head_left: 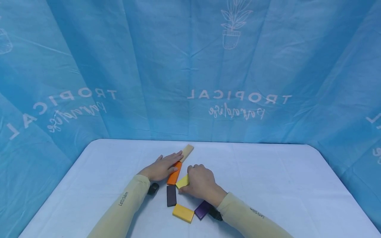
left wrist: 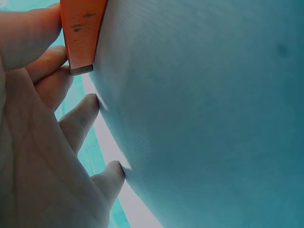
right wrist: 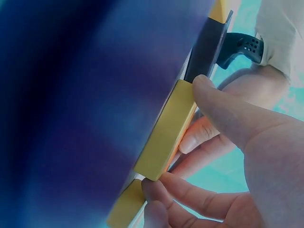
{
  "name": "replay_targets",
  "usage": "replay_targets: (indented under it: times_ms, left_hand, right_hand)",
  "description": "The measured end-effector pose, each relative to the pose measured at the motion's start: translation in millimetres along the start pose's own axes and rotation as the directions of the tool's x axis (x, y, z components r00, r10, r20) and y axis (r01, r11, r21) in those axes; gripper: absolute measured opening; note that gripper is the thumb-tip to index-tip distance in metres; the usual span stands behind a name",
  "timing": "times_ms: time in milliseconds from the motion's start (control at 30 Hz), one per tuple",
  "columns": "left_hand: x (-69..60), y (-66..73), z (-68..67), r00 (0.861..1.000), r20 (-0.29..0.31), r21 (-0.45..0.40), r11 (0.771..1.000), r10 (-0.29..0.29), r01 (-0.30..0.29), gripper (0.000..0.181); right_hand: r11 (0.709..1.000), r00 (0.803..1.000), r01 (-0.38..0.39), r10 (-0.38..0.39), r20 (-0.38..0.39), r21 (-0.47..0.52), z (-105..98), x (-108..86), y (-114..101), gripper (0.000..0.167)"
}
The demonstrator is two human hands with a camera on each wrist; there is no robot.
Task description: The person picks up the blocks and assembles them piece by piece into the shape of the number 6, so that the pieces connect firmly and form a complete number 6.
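My left hand (head_left: 162, 167) lies over the orange block (head_left: 173, 175), its thumb on that block and its extended fingers reaching across the pale wooden block (head_left: 187, 152). In the left wrist view its fingers are spread beside the orange block (left wrist: 83, 33), some tips on the tabletop. My right hand (head_left: 203, 181) pinches a light yellow block (head_left: 182, 181) by its two ends, thumb at one and fingers at the other, as the right wrist view shows on this yellow block (right wrist: 166, 130). That block lies alongside the orange one, near the dark block (head_left: 171, 195).
An amber-yellow block (head_left: 183, 213) lies at the front, beside the dark block's near end. Right of it is a purple block (head_left: 203, 210), partly behind the right wrist's black device (head_left: 215, 214). All lie on a white-covered table (head_left: 268, 185) with a blue printed curtain (head_left: 166, 66) behind.
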State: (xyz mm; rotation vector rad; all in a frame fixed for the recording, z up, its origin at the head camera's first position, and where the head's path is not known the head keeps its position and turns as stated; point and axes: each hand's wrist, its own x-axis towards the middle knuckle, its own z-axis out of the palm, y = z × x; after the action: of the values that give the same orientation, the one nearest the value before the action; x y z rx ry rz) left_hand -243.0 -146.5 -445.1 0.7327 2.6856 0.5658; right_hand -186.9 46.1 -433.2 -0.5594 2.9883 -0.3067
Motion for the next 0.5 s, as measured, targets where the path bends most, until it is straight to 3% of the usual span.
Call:
replay_targets:
  times_ms: [200, 367, 500]
  left_hand:
    - [0.6, -1.5, 1.3, 1.000, 0.001, -0.004, 1.000, 0.012, -0.012, 0.058]
    - [1.6, -3.7, 1.6, 1.000, -0.001, 0.014, 1.000, 0.010, -0.010, 0.058]
    - [1.6, -4.2, 1.3, 1.000, 0.004, 0.014, 1.000, 0.006, -0.006, 0.058]
  right_hand:
    - [0.995, 0.999, 0.024, -0.021, -0.032, 0.099, -10, -5.1, 11, 0.061]
    - [0.975, 0.995, 0.079, -0.067, -0.068, 0.206, -21, -5.6, 32, 0.045]
    - [0.962, 0.992, 0.120, -0.108, -0.061, 0.244, -25, -4.5, 50, 0.043]
